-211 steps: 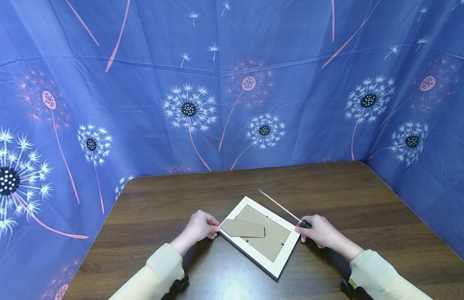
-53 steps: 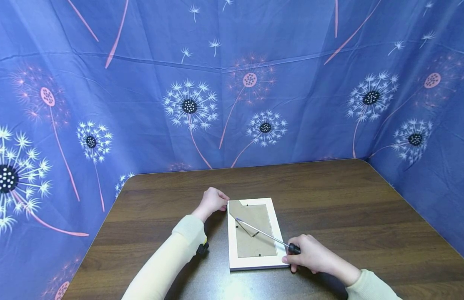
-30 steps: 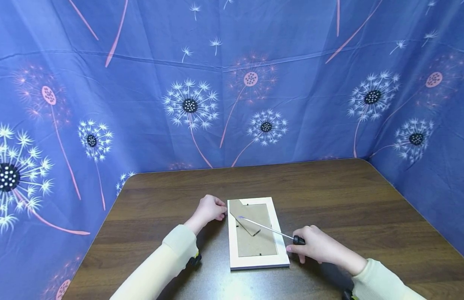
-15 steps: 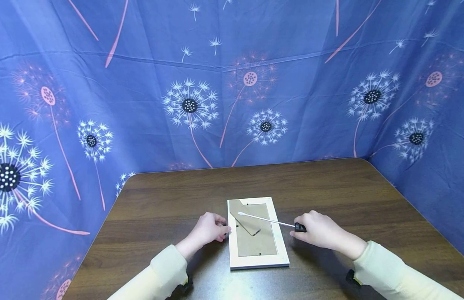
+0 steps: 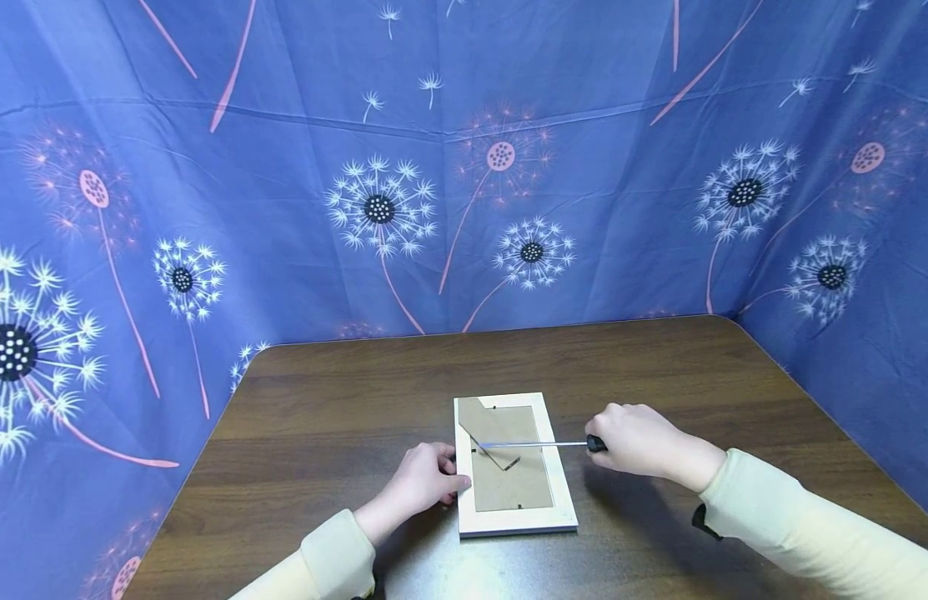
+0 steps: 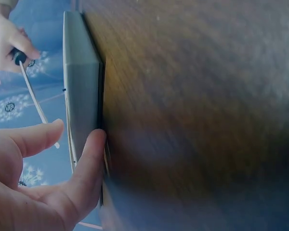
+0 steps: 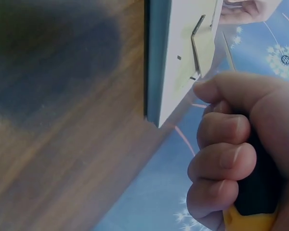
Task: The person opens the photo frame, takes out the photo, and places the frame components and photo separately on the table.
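A picture frame lies face down on the table, its pale border around a brown backing board. Its cardboard stand slants up from the upper left corner. Small dark tabs, one of them near the bottom, sit around the backing. My left hand holds the frame's left edge, thumb over the border and fingers at the side. My right hand grips a screwdriver by its black and yellow handle. The shaft reaches across the frame, its tip by the stand near the left tab.
The brown wooden table extends around the frame. Behind it and at both sides hangs a blue cloth with dandelion prints. Dark straps show at the wrists.
The frame has turned from diagonal to nearly straight. Lately my left hand has slid nearer along its left edge. My right hand has left the frame's lower right corner and risen, swinging the screwdriver level.
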`<state>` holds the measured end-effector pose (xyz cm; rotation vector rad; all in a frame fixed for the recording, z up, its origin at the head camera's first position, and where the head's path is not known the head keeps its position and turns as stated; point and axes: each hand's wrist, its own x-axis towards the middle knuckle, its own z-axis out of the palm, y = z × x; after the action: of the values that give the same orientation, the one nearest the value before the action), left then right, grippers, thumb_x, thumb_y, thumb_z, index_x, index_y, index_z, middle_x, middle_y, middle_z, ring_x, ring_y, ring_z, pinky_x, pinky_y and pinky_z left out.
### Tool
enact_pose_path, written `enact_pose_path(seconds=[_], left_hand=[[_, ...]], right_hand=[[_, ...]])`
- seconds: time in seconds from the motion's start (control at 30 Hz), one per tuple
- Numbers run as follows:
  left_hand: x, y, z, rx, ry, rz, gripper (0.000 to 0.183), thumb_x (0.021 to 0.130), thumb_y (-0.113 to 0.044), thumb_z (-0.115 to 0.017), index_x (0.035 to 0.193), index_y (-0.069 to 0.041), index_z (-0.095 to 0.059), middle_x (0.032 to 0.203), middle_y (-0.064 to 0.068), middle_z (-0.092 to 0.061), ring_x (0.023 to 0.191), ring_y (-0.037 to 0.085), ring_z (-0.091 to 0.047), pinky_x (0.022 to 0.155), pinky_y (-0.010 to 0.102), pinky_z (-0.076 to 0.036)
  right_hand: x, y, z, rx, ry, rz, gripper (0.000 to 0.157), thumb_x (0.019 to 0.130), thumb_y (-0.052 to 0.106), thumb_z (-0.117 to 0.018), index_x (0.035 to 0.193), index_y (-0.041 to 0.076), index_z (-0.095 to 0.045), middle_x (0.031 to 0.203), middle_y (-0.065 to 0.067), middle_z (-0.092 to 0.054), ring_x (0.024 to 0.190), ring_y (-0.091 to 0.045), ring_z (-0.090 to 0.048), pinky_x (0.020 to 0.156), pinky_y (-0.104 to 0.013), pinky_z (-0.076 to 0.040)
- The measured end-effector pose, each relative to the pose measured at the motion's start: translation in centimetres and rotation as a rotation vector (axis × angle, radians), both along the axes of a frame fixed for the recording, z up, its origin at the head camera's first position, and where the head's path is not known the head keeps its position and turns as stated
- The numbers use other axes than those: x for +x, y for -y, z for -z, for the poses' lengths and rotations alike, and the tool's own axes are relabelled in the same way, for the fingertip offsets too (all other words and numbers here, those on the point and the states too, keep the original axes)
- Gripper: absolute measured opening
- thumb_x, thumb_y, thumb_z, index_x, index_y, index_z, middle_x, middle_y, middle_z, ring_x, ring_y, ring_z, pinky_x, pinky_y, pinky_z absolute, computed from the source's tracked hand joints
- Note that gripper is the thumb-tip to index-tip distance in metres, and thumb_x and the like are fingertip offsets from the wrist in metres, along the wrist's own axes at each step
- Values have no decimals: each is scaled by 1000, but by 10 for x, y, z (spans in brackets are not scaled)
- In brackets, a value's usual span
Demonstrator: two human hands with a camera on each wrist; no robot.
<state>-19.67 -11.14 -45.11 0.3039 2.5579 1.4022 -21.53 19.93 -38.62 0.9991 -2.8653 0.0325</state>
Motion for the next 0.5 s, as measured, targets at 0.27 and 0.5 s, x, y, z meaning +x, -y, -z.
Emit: enact_pose_path(seconds=[0.27,0.5], left_hand=[[1,-1,3,-42,-9,0,62,76,-11,-76,122,19,-48,78,5,-61,50,16,-65,47,24,-55],[2,-2,5,-12,-11,-1,62,75,-9,-77,122,19,-48,75,5,-59,48,17,-65,46,24,-55]], right_hand=[[-4,7,-12,51,-25,-73,40,71,12,-69,54,21,-34,55,13,-22,49,-2,-17,41,-18,-12],[-9,15,-21,97,-38,-77,41,70,11,-69,55,21,-33,56,11,-23,51,-4,-18,43,-20,-14]])
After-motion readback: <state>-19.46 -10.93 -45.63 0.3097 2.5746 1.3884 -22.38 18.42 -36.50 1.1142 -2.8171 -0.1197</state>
